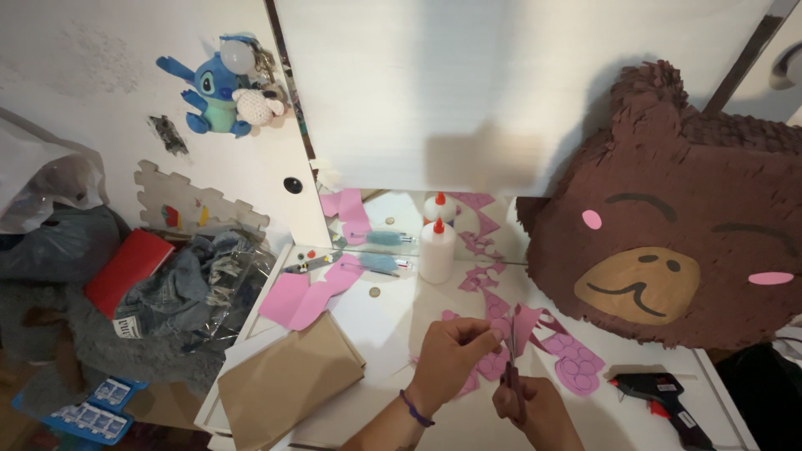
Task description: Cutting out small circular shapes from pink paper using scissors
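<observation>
One cluttered white table (393,321), mirrored wall (501,83)

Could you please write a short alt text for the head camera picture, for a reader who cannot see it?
Seen from above, a person's left hand holds a piece of pink paper while the right hand cuts it with scissors over a white table. A large brown bear-face piñata leans at the right, with a glue bottle and a black glue gun nearby.

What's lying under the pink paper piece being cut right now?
Under the pink paper piece lie more pink cut-outs on the white table. The left hand hides whatever lies beneath it.
</observation>
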